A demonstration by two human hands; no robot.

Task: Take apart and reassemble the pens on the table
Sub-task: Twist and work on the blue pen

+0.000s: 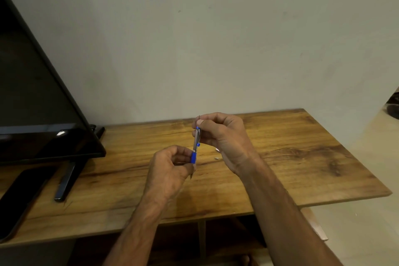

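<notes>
Left hand [170, 168], right hand [224, 138] around pen [196, 141]

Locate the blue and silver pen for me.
Head view, centre: the blue and silver pen is held upright above the wooden table, left hand gripping its blue end, right hand pinching its top.

The scene is lit dimly and evenly, and the wall [216, 39] is rendered a muted grey-green. A small glare spot is seen low on the screen [32, 93]. Soft shadows are cast on the counter [280, 157]. Edges are bent toward the borders; fine detail is softened.
</notes>
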